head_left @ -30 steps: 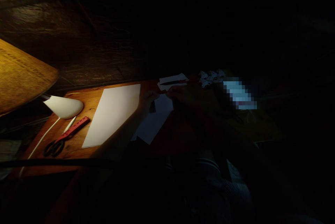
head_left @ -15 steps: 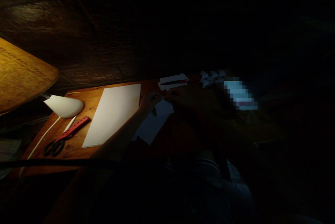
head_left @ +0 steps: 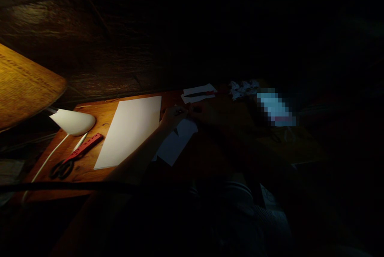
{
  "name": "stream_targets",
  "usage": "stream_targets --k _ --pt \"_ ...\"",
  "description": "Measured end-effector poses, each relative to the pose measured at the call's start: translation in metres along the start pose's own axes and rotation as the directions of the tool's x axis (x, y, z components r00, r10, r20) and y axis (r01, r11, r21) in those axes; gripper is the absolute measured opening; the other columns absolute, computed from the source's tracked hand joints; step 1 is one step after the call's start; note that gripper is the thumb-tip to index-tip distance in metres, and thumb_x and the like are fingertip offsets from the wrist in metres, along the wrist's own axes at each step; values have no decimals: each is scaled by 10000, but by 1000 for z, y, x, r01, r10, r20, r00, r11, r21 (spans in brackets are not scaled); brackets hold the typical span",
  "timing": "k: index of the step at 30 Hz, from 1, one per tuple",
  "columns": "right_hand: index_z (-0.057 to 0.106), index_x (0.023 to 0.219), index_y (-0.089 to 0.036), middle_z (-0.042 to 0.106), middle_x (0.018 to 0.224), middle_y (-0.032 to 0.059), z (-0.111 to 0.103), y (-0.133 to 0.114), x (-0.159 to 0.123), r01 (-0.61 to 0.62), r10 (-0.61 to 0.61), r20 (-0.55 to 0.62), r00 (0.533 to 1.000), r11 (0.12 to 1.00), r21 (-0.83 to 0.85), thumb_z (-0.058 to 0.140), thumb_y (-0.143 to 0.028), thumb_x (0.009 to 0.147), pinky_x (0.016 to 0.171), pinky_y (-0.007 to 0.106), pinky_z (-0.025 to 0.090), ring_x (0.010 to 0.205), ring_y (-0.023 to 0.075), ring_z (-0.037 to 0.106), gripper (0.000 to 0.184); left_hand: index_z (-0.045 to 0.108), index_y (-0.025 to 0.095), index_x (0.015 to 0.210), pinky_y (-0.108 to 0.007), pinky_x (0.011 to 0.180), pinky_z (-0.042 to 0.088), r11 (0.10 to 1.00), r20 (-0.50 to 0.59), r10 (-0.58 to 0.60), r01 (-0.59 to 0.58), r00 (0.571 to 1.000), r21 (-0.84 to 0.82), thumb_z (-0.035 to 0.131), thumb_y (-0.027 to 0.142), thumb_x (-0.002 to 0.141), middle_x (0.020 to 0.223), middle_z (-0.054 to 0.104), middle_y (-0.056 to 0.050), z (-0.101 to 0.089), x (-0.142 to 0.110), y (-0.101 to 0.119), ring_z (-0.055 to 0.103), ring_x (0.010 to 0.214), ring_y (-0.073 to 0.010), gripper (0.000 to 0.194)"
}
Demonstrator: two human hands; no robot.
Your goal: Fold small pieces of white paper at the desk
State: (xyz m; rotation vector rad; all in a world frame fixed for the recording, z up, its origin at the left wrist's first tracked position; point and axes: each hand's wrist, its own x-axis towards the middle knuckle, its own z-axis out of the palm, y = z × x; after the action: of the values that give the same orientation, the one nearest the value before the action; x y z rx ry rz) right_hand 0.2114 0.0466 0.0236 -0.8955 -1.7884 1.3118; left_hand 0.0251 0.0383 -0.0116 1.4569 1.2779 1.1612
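Note:
In dim light my left hand (head_left: 175, 117) and my right hand (head_left: 201, 113) meet over the middle of the wooden table. Both are closed, fingertips almost touching, on the top edge of a small piece of white paper (head_left: 189, 125). Behind that piece, nearer to me, more white paper (head_left: 172, 151) lies on the tabletop. My left forearm crosses the near corner of a stack of white sheets (head_left: 132, 129). Shadow hides much of my right hand and arm, so its fingers show only faintly.
On the left stand a lamp's white base (head_left: 73, 122) and its yellow shade (head_left: 27, 85). Black-handled scissors with a red cover (head_left: 81, 151) lie beside a white pen (head_left: 80, 141). Farther back are cut paper (head_left: 198, 90), crumpled paper (head_left: 243, 89) and a pixelated bright patch (head_left: 276, 107).
The small paper between my hands has tilted and shifted, now overlapping the paper below, with a dark pointed gap at its left. My fingers have turned slightly; the table things stay put.

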Motion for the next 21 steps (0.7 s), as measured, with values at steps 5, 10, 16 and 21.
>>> stream_targets --k 5,10,16,21 --pt "541 636 -198 514 654 -25 -5 -2 -1 -68 75 -47 996 989 134 660 -347 728 612 256 342 642 121 448 212 669 190 651 -263 604 414 997 -39 -33 31 999 -71 726 338 658 638 618 -3 1 -7 13 545 628 -148 158" --pt "539 609 -204 521 618 -29 -6 -6 -2 -112 125 -59 990 976 188 655 -307 700 596 252 360 622 121 453 180 653 188 633 -249 558 376 993 -61 -76 70 995 -95 727 341 654 591 585 14 1 -10 19 506 574 -126 171" --pt "540 592 -202 529 601 -23 -6 -8 -3 -102 115 -62 991 976 192 656 -288 710 590 248 364 610 123 466 186 652 176 620 -247 547 353 993 -70 -75 68 995 -93 724 365 637 575 575 13 2 -11 25 491 559 -121 203" --pt "544 594 -207 515 573 -27 -8 -6 -1 -146 166 -81 983 967 209 620 -254 726 560 246 343 577 121 441 160 634 189 626 -255 554 346 986 -40 -118 112 992 -124 696 329 634 565 546 24 1 -14 34 472 548 -124 154"
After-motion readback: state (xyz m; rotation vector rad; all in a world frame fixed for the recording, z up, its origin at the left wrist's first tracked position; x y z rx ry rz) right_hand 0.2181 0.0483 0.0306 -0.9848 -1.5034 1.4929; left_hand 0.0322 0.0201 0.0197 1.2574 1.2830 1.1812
